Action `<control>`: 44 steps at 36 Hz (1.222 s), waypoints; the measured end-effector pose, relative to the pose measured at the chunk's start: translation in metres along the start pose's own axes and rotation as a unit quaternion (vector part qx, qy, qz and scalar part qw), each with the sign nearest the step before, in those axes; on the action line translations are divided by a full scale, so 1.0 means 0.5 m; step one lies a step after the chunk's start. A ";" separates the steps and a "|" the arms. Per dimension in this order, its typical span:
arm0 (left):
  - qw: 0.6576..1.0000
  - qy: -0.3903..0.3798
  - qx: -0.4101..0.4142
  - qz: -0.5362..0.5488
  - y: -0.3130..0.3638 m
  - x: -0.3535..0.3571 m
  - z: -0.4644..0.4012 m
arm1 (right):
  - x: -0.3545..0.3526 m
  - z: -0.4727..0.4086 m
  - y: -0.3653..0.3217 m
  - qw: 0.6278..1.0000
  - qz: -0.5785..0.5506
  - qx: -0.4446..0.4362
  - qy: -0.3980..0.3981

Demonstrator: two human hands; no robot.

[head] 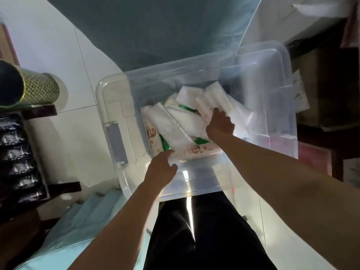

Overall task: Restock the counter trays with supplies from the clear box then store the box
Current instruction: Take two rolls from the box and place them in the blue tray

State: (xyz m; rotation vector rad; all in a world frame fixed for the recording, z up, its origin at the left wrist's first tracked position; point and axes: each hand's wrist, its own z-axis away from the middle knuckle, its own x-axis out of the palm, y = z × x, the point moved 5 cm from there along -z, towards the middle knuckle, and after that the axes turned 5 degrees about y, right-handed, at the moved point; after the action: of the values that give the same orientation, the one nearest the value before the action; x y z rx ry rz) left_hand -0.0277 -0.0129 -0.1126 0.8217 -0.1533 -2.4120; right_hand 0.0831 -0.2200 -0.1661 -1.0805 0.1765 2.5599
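Inside clear box, both hands.
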 end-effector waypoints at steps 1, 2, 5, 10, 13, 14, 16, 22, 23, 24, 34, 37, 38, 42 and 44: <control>1.000 0.004 0.007 -0.001 0.001 0.006 -0.007 | 0.007 -0.009 -0.002 1.000 0.000 0.008 0.003; 1.000 0.004 0.014 -0.002 0.002 0.013 -0.015 | 0.012 -0.016 -0.001 1.000 -0.006 0.014 0.007; 0.999 -0.007 0.044 -0.026 0.011 0.031 -0.040 | 0.011 -0.025 0.010 0.999 -0.040 0.025 0.025; 0.985 -0.018 0.101 -0.135 0.041 0.048 -0.074 | -0.046 0.033 0.040 0.988 -0.133 0.019 0.073; 0.965 -0.022 0.132 -0.226 0.067 0.059 -0.089 | -0.102 0.103 0.067 0.970 -0.208 0.005 0.129; 0.960 -0.022 0.134 -0.246 0.072 0.063 -0.093 | -0.118 0.129 0.075 0.961 -0.235 -0.003 0.144; 0.951 -0.018 0.135 -0.278 0.081 0.066 -0.097 | -0.146 0.179 0.090 0.945 -0.280 -0.016 0.169; 0.909 -0.024 0.156 -0.386 0.093 0.062 -0.083 | -0.170 0.266 0.124 0.929 -0.329 -0.032 0.165; 0.904 -0.041 0.152 -0.397 0.093 0.056 -0.076 | -0.173 0.275 0.126 0.929 -0.331 -0.036 0.161; 0.904 -0.058 0.142 -0.400 0.095 0.044 -0.069 | -0.178 0.283 0.126 0.929 -0.332 -0.040 0.157; 0.990 -0.059 0.045 -0.121 0.098 -0.178 0.064 | -0.250 0.415 0.124 0.911 -0.381 -0.100 0.125; 0.999 -0.028 0.020 0.034 0.086 -0.215 0.102 | -0.243 0.425 0.111 0.912 -0.383 -0.102 0.103; 0.996 -0.018 0.021 0.084 0.087 -0.227 0.126 | -0.254 0.440 0.111 0.910 -0.388 -0.103 0.105; 0.972 0.013 0.061 0.225 0.118 -0.273 0.230 | -0.285 0.504 0.112 0.893 -0.415 -0.110 0.136; 0.961 0.012 0.083 0.262 0.128 -0.280 0.267 | -0.295 0.535 0.116 0.884 -0.423 -0.109 0.166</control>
State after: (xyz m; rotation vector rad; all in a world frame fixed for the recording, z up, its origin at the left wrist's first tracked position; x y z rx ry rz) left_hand 0.0146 0.0027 0.0859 0.7683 -0.5034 -1.9054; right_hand -0.0219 -0.2477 0.1253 -1.2983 -0.4271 1.6249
